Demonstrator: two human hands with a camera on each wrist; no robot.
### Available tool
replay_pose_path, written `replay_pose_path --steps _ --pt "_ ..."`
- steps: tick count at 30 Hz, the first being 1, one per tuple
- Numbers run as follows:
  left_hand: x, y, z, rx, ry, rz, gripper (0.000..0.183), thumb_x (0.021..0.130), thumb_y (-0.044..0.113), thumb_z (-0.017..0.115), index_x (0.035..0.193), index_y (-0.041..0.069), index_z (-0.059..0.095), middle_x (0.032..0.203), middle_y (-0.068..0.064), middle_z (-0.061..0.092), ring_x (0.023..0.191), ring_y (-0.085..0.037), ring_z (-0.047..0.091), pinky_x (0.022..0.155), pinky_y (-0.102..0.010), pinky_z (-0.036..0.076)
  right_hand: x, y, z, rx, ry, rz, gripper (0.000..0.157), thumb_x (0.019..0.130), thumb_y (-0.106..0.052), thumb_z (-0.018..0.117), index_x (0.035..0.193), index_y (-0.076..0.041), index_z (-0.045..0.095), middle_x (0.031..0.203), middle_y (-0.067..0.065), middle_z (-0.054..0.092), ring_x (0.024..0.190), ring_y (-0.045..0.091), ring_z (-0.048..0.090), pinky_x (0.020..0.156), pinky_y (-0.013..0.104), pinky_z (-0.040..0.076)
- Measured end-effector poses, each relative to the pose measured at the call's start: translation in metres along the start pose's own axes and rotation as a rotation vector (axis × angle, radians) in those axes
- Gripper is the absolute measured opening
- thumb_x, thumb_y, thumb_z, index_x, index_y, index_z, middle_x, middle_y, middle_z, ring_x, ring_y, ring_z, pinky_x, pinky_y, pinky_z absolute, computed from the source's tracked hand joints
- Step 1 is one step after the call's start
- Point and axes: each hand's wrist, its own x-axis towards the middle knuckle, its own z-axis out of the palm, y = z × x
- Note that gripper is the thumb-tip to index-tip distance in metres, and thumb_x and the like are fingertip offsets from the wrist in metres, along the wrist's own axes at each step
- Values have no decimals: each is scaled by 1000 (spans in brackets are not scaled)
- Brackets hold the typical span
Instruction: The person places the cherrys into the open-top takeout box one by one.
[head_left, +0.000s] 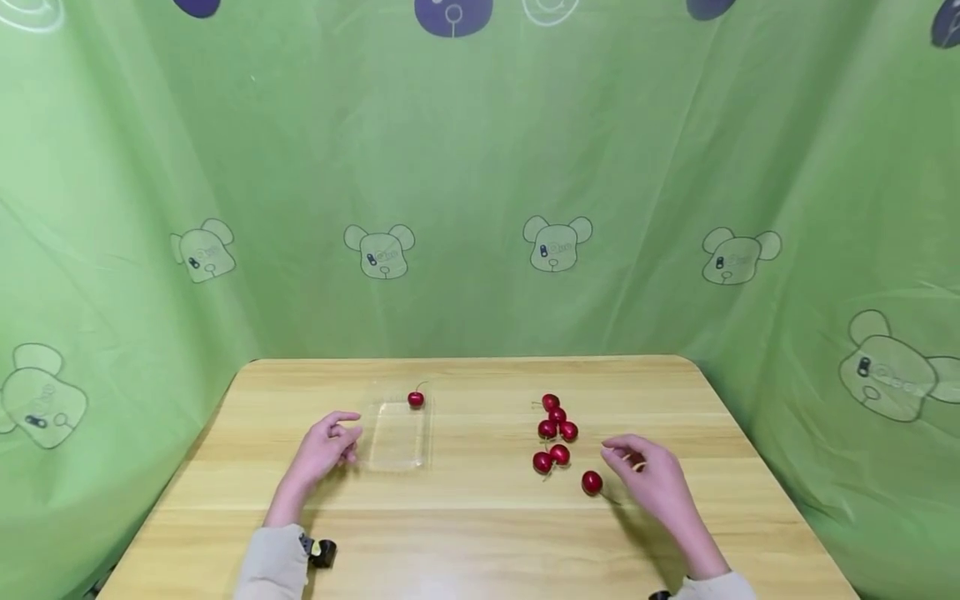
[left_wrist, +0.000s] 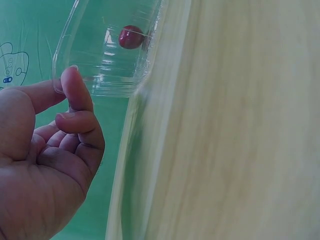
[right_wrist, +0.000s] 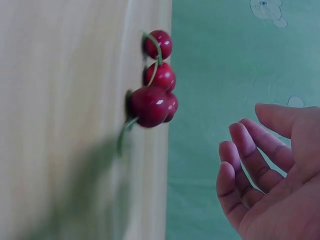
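Note:
My left hand (head_left: 322,450) is just left of a clear plastic container (head_left: 397,467), its fingers loosely bent and holding nothing. In the left wrist view the fingertips are right at the container's near corner. Inside its far end is one red cherry (head_left: 416,400), stem up. My right hand (head_left: 651,475) hovers over the table with relaxed, slightly curved fingers and nothing between them. Closest to it lies a single cherry (head_left: 592,482) with its stem pointing right. Left of that hand several more cherries (head_left: 558,454) lie in a loose group, also visible as red cherries (right_wrist: 150,106) in the right wrist view.
The light wooden table (head_left: 465,533) has rounded far corners. Green curtains (head_left: 465,308) printed with bear heads enclose the table at the back and both sides. A dark wrist camera (head_left: 323,553) sits at the left sleeve.

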Motion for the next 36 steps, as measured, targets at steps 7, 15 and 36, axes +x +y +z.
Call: replay_pose_path --steps 7,15,36 --pt "1 2 -4 7 -11 -8 44 103 15 64 143 1 53 89 -18 69 66 -17 66 59 -24 52 -11 19 1 1 -65 87 26 98 -26 73 118 -8 75 101 3 75 90 15 66 75 24 53" --pt "1 8 -9 -2 20 4 43 103 14 64 143 1 54 88 -18 68 66 -16 65 59 -23 51 -11 32 4 12 -159 126 30 98 -25 72 120 -5 72 104 6 74 93 18 67 77 25 54" --pt "-1 3 -2 23 3 0 43 103 14 64 142 0 54 84 -17 67 63 -14 61 57 -24 50 -28 45 11 -23 -251 180 33 85 -19 84 114 -8 74 101 1 73 85 13 60 73 25 48"
